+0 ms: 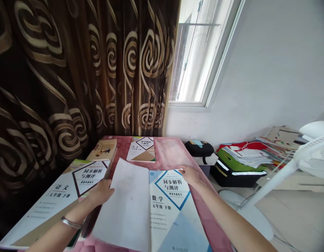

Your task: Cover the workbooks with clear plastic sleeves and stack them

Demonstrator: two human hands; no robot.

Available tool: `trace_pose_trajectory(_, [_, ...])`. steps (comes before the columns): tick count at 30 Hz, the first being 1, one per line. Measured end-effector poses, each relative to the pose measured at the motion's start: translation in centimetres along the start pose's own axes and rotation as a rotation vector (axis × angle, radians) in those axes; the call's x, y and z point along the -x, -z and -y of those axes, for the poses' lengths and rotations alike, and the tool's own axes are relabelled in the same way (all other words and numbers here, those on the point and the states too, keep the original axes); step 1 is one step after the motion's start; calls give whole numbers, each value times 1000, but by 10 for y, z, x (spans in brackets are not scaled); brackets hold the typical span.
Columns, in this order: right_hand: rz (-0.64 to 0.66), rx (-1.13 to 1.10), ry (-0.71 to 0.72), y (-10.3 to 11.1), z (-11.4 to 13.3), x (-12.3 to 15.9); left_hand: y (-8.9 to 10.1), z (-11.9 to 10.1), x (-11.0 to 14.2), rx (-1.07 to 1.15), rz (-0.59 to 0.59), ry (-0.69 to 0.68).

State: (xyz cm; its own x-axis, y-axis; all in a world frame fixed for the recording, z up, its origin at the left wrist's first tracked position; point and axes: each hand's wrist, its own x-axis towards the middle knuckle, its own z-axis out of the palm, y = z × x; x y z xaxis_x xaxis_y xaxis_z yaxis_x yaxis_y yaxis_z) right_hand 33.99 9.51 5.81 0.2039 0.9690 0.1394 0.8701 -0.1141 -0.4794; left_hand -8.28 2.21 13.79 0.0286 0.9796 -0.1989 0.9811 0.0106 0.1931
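A maths workbook [169, 217] with a blue diamond on its front lies before me, joined along its left side to a blank white sheet [127, 206] spread to the left. My left hand [102, 192], with a silver bangle on the wrist, is closed at the sheet's left edge, the thumb over it. At the workbook's upper right corner, my right hand [189, 175] pinches the edge. Left of the sheet is a large Chinese-language workbook [59, 199] on a pile of books, its side partly hidden by my left forearm.
On the pink padded table cover [120, 147], another workbook [141, 148] lies at the back beside a brown book [102, 149]. A white fan [269, 182] stands right. Beyond are a black case [199, 148], a green-black bag [235, 169] and papers [245, 154]. Curtains hang behind.
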Motion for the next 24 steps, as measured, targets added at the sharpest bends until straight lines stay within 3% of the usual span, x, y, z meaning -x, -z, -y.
trace_pose_trajectory(5, [17,-25,-57,-30,11,-6,-9,9,11,-142,-78,29])
trace_pose_trajectory(12, [-102,-79,-111,-25,19,14,-7,8,8,-90,-67,72])
trace_pose_trajectory(16, [-154,-195,-6,-48,69,57,-1,10,7,60,-65,82])
trace_pose_trajectory(18, [-145,-565,89,-69,106,84,4,5,8,127,-76,73])
trace_pose_trajectory(21, [31,-818,154,-94,154,116,15,-12,12,253,-132,25])
trace_pose_trajectory(24, [132,-852,123,-101,180,128,20,-35,16,485,-143,-35])
